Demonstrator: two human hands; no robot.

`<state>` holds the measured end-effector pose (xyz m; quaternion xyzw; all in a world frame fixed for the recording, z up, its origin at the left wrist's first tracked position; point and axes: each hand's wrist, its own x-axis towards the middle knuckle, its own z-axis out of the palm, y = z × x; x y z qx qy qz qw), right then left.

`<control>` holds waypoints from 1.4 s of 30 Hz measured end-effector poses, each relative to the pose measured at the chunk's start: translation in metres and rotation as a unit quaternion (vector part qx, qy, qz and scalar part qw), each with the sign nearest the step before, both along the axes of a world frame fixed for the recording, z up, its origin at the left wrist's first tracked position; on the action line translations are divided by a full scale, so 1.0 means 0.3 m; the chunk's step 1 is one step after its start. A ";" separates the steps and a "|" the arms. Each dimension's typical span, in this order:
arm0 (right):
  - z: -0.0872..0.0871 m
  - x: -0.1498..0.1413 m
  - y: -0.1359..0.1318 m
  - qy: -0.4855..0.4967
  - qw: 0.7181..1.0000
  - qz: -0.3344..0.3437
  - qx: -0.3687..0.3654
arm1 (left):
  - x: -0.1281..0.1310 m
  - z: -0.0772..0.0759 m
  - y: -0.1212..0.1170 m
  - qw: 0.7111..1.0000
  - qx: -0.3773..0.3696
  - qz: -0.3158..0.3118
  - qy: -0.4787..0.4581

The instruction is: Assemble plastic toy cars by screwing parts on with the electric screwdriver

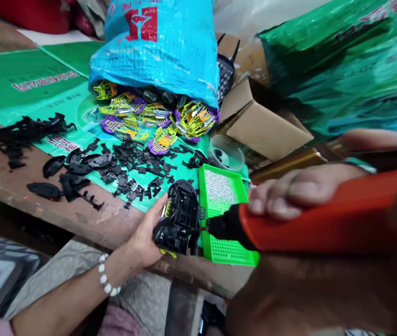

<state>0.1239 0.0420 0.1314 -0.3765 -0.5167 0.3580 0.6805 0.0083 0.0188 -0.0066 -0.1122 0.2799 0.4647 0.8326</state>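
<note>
My left hand [151,233], with a white beaded bracelet at the wrist, grips a black plastic toy car [180,214] by its side. The car's underside faces up, and bits of yellow show at its edges. My right hand [298,189] is wrapped round a red electric screwdriver [324,212] with a black nose. The driver's bit points left and reaches the lower part of the car; whether a screw sits under it is too small to tell. Just behind the bit stands a bright green tray [216,254] holding many small silvery screws [219,185].
Loose black plastic parts [138,161] lie across the green sheeting. Yellow and purple toy car bodies [163,139] spill from a blue sack [156,56]. Behind the tray are a clear round tub [235,161] and an open cardboard box [265,126]. The wooden table edge [114,226] runs in front.
</note>
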 end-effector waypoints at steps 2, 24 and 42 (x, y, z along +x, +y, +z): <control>-0.012 -0.043 -0.011 -0.023 0.999 0.041 0.002 | -0.001 -0.001 -0.003 1.000 0.001 0.002 -0.008; -0.077 -0.059 -0.059 0.020 0.995 0.094 -0.037 | 0.018 0.025 -0.002 0.999 0.011 -0.014 -0.040; -0.089 -0.046 -0.054 0.020 0.993 0.116 -0.023 | 0.014 -0.030 -0.015 0.999 0.033 -0.004 -0.037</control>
